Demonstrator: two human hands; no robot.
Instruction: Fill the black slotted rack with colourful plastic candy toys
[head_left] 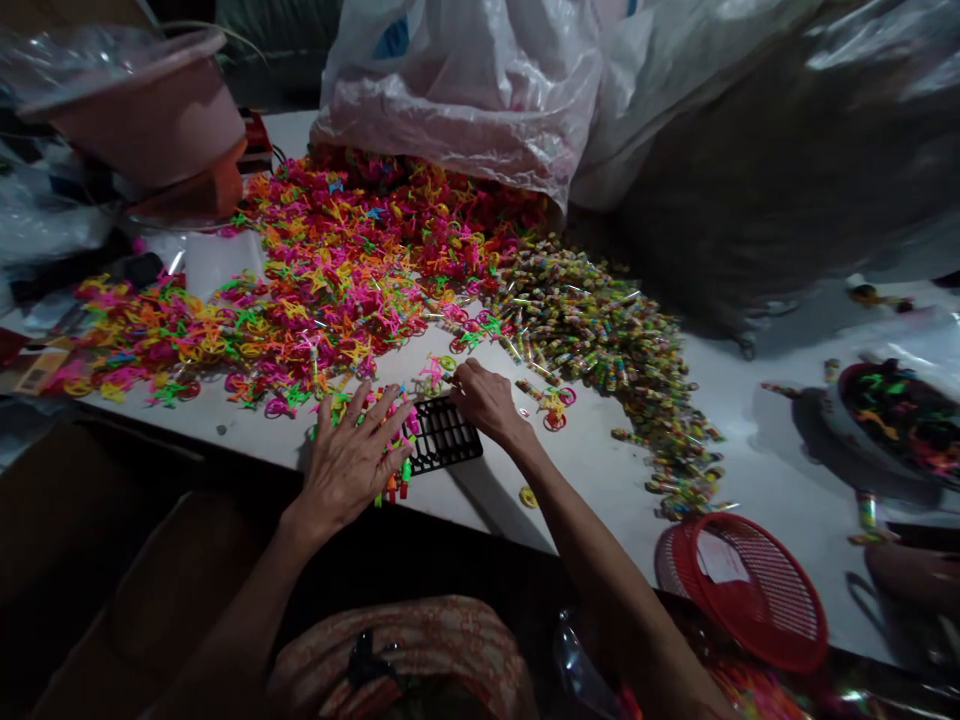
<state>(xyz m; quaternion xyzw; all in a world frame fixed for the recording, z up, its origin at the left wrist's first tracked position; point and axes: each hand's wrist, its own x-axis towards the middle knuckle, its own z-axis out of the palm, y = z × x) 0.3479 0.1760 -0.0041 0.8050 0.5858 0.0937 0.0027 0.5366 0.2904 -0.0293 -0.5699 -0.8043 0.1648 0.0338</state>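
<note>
My left hand [352, 455] lies flat with fingers spread over a row of small neon plastic pieces set in a black slotted tray [446, 437] at the table's near edge. My right hand [484, 400] rests at the tray's far right corner, fingers curled in a pinch on a small piece I cannot make out. A big heap of pink, orange, yellow and green plastic toy pieces [330, 270] spreads behind the hands. To its right lies a pile of small wrapped candy sticks [600, 335].
Large plastic bags [480, 90] bulge at the back. A pink tub [150, 110] stands at the far left. A red mesh basket [750, 590] sits at the near right edge, and a bowl of neon pieces [900, 420] at the far right. White table [600, 470].
</note>
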